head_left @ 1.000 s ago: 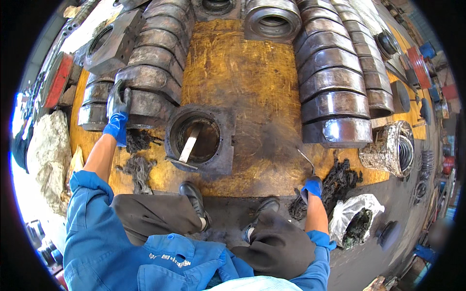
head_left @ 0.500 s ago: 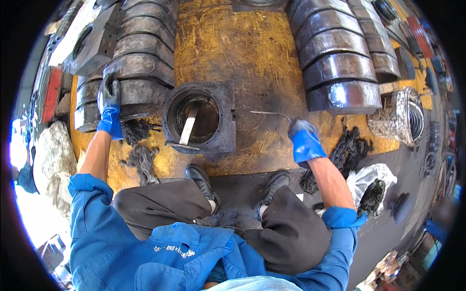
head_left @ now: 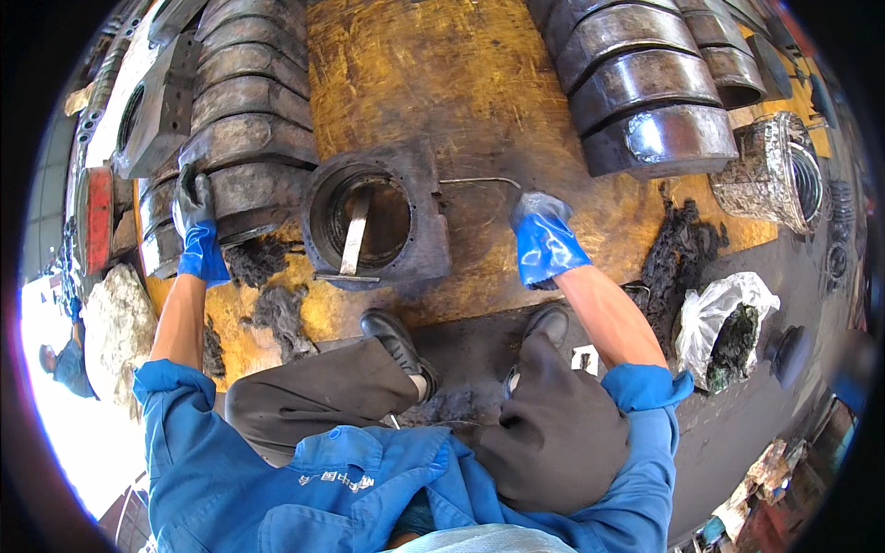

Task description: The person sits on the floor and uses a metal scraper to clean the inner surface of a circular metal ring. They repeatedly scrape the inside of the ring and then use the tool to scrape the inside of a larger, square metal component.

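Note:
A thin metal rod with a bent end (head_left: 484,180) is in my right hand (head_left: 540,226), closed round it in a blue glove with a soiled palm. The rod's far tip reaches the right side of a dark square metal block (head_left: 426,217). The block has a large round bore, and a flat pale metal bar (head_left: 355,235) lies across it, its lower end joined to a short crosspiece at the rim. My left hand (head_left: 195,212), gloved alike, rests against the near end of a row of dark metal rings (head_left: 253,189), fingers stretched out and thumb apart.
Another row of ring-shaped metal parts (head_left: 659,138) stands at the right, beside a grimy cylinder (head_left: 765,175). Black rags (head_left: 678,249) lie near it, others (head_left: 281,318) at front left. A clear plastic bag (head_left: 714,323) is on the floor. A drilled block (head_left: 166,111) stands far left.
My right hand has moved left with the rod, whose tip has gone from short of the block to its right side. My left hand stays by the rings. The view has shifted slightly.

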`<state>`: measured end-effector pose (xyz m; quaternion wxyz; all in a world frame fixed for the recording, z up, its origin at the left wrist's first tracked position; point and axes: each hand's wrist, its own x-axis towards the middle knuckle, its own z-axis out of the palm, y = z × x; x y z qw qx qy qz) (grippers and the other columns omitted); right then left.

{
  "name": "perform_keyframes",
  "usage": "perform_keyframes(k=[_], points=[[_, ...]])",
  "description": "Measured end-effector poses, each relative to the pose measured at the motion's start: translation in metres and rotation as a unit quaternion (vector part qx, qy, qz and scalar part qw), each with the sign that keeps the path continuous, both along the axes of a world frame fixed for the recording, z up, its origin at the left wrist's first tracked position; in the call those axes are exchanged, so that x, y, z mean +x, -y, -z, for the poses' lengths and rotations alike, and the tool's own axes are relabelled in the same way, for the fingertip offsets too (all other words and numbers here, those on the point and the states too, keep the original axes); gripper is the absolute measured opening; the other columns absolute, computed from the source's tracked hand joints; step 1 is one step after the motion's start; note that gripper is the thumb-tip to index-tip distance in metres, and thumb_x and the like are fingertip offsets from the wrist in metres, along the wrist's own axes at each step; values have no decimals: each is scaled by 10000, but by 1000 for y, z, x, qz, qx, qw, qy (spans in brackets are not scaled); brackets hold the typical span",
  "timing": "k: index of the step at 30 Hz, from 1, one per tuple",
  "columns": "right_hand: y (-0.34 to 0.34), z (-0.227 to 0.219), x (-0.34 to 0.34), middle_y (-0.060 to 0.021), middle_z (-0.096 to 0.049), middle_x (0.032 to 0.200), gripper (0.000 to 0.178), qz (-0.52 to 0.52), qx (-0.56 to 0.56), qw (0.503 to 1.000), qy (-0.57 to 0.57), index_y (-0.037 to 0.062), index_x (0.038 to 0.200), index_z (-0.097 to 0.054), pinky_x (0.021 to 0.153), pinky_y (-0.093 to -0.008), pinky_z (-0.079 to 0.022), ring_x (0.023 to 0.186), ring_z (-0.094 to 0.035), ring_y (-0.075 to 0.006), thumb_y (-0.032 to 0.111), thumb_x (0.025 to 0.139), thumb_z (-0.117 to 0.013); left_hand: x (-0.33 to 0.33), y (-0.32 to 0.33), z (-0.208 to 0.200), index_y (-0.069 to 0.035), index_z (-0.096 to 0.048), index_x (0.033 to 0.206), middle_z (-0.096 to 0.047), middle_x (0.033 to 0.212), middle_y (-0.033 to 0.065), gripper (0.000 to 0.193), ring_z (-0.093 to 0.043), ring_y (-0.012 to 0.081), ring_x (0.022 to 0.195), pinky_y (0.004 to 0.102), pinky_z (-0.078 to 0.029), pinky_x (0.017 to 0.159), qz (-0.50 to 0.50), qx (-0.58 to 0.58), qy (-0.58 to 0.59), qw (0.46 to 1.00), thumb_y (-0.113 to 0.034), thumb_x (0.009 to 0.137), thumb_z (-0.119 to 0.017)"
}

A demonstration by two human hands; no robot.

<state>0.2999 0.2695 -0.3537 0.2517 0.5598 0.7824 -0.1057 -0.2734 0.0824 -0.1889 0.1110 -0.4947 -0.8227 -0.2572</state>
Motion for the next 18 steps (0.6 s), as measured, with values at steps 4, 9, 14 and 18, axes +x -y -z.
perform_keyframes(k=[4, 9, 14, 18], points=[[-1, 2, -5, -70, -731, 1052, 171, 0, 7, 1000, 3, 174, 961, -761, 696, -416, -556, 951, -705, -235, 208, 823, -665, -7, 3, 4, -7, -572, 1305, -612, 1299, 193, 432, -581, 298, 1217, 367, -416, 1050, 5, 15, 30, 999, -274, 965, -574], [-3, -3, -10, -47, -737, 1046, 168, -26, 0, 1000, 17, 193, 963, -766, 685, -412, -557, 949, -708, -215, 202, 828, -667, -19, 9, 6, 4, -581, 1293, -586, 1321, 217, 452, -544, 338, 1246, 386, -389, 1080, -16, -21, -36, 999, -309, 968, -549], [-16, -16, -22, -46, -724, 1109, 213, -56, -62, 995, 61, 197, 1032, -755, 739, -421, -560, 1030, -692, -219, 224, 846, -654, -9, 0, 0, -10, -585, 1297, -617, 1286, 199, 441, -581, 308, 1204, 371, -416, 1049, -12, -22, -47, 999, -308, 974, -555], [-34, 15, 2, -76, -722, 1103, 219, -163, -90, 978, 99, 150, 1031, -743, 757, -427, -571, 1018, -697, -229, 195, 865, -608, -6, -12, -2, -10, -586, 1295, -614, 1287, 202, 430, -579, 315, 1205, 372, -415, 1051, -7, -16, -35, 999, -298, 977, -552]])
